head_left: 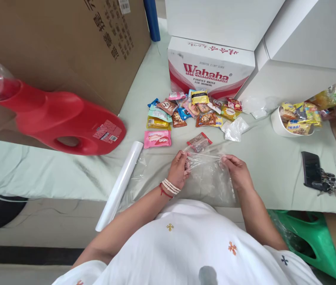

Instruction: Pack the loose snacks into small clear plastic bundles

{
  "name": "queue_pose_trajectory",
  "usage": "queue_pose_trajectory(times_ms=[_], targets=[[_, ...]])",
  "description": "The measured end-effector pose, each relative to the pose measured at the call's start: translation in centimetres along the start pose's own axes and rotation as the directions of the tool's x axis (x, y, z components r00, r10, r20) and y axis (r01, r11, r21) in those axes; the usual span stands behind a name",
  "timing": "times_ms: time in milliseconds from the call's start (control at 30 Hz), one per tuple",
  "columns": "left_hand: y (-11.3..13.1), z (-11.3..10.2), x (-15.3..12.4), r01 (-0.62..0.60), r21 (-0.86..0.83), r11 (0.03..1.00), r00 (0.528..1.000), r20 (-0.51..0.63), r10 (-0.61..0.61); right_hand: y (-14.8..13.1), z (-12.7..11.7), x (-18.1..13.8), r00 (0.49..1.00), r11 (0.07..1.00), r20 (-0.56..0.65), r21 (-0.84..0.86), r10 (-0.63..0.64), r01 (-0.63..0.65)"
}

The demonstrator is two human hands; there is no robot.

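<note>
A clear plastic bag is stretched between my two hands over the near edge of the table. My left hand, with a beaded bracelet at the wrist, is closed around its gathered left side. The fingertips of my right hand pinch its upper right edge. Just beyond the bag lies a brown snack packet with red ends, partly behind the film. A pink nabati packet sits to the left. Behind it is a pile of small wrapped snacks.
A white roll of plastic hangs over the table's front edge. On the left lies a red jug by a large cardboard box. A Wahaha carton stands behind the snacks. To the right are a white bowl of snacks, a phone and keys.
</note>
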State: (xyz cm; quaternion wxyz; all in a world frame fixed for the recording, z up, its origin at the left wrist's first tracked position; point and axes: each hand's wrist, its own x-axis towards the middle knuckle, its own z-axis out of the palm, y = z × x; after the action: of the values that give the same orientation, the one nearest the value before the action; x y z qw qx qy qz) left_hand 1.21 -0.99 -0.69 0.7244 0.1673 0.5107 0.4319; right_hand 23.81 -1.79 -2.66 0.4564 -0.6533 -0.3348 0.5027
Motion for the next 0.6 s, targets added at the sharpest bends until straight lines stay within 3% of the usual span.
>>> queue_pose_trajectory(times_ms=[133,233,300,433,500,600], targets=[[0.1,-0.2,-0.5,0.031,-0.048,0.998,0.997,0.073,-0.027,-0.3,-1.2,-0.1,0.988,0.975,-0.020,0.168,0.154,-0.149],[0.1,-0.1,-0.8,0.028,-0.046,0.999,0.995,0.099,-0.024,-1.0,-1.0,-0.8,0.977,0.946,0.096,0.248,0.191,-0.210],[0.1,-0.1,-0.7,0.039,-0.038,0.999,0.994,0.102,-0.035,-1.2,-0.8,-1.2,0.975,0.959,0.140,0.203,0.173,-0.199],[-0.2,-0.6,-0.4,0.003,-0.009,1.000,0.999,0.042,-0.003,-1.3,-0.7,-1.5,0.996,0.996,-0.021,-0.022,0.086,-0.087],[-0.4,-1.1,-0.2,-0.019,0.011,1.000,1.000,0.005,0.019,-1.4,-0.7,-1.5,0.993,0.996,-0.081,-0.014,0.084,-0.085],[-0.5,-1.8,0.0,0.002,0.028,1.000,0.999,0.037,-0.003,-1.7,-1.1,-1.2,0.987,0.988,-0.062,0.035,0.151,-0.149]])
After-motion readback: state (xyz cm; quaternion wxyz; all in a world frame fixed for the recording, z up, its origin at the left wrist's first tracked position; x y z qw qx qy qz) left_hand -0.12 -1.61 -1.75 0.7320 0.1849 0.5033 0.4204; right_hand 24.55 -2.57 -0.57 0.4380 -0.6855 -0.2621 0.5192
